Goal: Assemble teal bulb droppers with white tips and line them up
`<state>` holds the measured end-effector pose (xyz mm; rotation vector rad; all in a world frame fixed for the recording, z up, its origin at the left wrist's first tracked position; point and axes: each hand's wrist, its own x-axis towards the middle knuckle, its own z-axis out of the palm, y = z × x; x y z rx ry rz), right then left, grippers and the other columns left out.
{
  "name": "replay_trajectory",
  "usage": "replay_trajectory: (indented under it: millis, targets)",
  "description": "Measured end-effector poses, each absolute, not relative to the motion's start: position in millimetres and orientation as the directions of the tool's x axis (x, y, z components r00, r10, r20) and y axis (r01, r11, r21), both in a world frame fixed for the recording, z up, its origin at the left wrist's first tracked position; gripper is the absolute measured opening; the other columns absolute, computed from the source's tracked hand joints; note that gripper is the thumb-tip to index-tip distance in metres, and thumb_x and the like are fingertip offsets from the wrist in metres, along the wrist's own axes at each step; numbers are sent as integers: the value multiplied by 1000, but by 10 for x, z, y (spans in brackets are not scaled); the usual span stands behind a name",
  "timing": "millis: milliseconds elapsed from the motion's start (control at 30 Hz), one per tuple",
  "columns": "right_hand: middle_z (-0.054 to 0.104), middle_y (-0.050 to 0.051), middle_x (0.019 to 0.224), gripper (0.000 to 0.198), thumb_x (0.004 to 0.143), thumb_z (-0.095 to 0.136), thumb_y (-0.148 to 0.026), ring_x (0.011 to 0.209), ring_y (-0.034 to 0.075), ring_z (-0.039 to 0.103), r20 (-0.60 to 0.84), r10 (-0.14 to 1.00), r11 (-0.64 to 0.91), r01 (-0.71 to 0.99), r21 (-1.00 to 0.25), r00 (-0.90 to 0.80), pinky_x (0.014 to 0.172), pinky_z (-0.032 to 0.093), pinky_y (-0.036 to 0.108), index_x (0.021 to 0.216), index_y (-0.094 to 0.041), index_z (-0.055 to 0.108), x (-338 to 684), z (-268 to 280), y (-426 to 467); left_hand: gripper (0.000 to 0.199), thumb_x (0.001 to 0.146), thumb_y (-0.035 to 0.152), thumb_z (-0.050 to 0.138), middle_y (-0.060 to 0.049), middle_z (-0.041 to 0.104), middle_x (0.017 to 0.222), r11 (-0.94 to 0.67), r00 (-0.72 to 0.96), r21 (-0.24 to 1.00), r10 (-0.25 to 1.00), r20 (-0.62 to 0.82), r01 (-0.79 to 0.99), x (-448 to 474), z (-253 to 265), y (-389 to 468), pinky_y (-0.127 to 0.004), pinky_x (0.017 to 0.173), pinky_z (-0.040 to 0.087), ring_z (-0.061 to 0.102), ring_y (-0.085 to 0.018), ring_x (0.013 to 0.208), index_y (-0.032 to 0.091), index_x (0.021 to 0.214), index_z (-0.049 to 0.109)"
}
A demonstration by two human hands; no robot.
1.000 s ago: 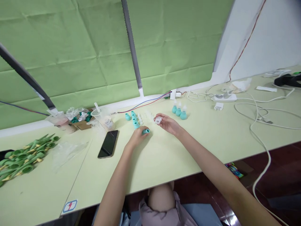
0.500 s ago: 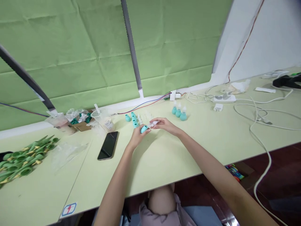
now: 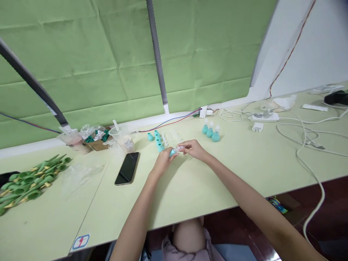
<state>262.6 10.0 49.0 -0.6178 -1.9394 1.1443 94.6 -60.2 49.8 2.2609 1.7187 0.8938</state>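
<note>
My left hand (image 3: 164, 159) is closed around a turquoise rubber bulb (image 3: 172, 153), its mouth turned toward the right. My right hand (image 3: 193, 149) pinches a whitish translucent nozzle (image 3: 179, 148) whose end meets the bulb's mouth; how deep it sits I cannot tell. Just beyond my left hand stand several loose turquoise bulbs (image 3: 158, 140) with open tops. Beside them lie small white parts (image 3: 164, 140) and clear nozzle pieces (image 3: 174, 135). To the right, three bulbs with clear nozzles fitted (image 3: 210, 132) stand upright in a row.
A black phone (image 3: 127, 168) lies left of my left arm. Behind it are a plastic cup (image 3: 123, 139) and a small cardboard box (image 3: 98, 145). Green tube-like pieces (image 3: 35, 179) are heaped at far left. White cables (image 3: 301, 134) and a power strip (image 3: 265, 116) lie at right.
My right hand has brought the nozzle up against the mouth of the bulb in my left hand; a gap showed between them before. The view has shifted slightly.
</note>
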Motion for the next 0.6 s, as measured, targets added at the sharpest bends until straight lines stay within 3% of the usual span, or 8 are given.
replay_trajectory:
  millis: [167, 367, 500, 600]
  targets:
    - [65, 4, 76, 24, 75, 58, -36, 51, 10, 56, 444, 659, 594, 58, -802, -607, 53, 48, 24, 81, -16, 70, 2662, 536, 82, 30, 87, 43, 35, -5, 60, 84, -246, 135, 313, 931, 338, 917, 1016, 553, -667, -26, 61, 36, 56, -19, 77, 18, 92, 51]
    - [62, 2, 68, 23, 78, 54, -31, 51, 9, 51, 417, 586, 669, 124, -733, -695, 55, 40, 21, 87, -15, 69, 2702, 542, 111, 31, 88, 44, 34, -6, 61, 90, -147, 110, 113, 952, 285, 983, 1079, 564, -701, -25, 58, 36, 59, -20, 79, 19, 94, 50]
    - [56, -1, 60, 20, 79, 52, -26, 56, 9, 47, 414, 503, 765, 168, -622, -758, 57, 36, 20, 75, -16, 68, 2717, 523, 102, 32, 87, 44, 36, -8, 62, 88, -149, 155, -42, 966, 208, 988, 1080, 501, -682, -26, 60, 38, 60, -20, 81, 17, 93, 51]
    - [58, 0, 61, 19, 79, 52, -25, 58, 10, 47, 430, 513, 784, 202, -587, -743, 59, 35, 20, 73, -16, 67, 2681, 473, 92, 33, 86, 45, 38, -9, 62, 89, -156, 166, -68, 970, 177, 985, 1078, 477, -658, -26, 61, 39, 60, -21, 83, 16, 94, 51]
